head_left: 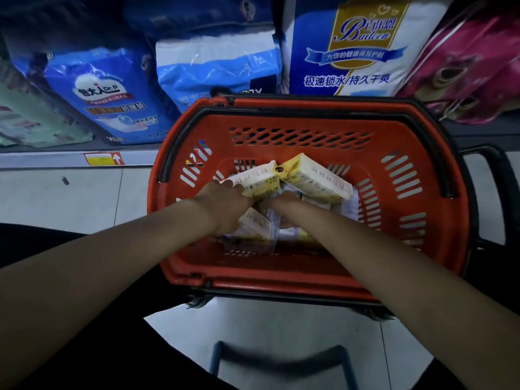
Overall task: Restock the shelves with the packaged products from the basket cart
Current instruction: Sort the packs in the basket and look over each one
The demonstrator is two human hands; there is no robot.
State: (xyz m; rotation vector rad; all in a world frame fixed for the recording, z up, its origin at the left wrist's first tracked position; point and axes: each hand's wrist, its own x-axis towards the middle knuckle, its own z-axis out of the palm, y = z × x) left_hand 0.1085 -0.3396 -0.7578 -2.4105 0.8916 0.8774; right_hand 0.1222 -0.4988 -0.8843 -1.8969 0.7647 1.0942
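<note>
An orange basket cart with black handles stands on the floor before a low shelf. Several yellow-and-white tissue packs lie in its bottom. My left hand reaches in and grips one pack at its left end. My right hand is beside it, fingers tucked under a second pack that leans against the first. More packs lie under my wrists, partly hidden.
The shelf edge carries a yellow price tag. On it stand large blue-and-white packages, a tall blue and gold bag and a pink bag. A blue stool frame is near my legs on the tiled floor.
</note>
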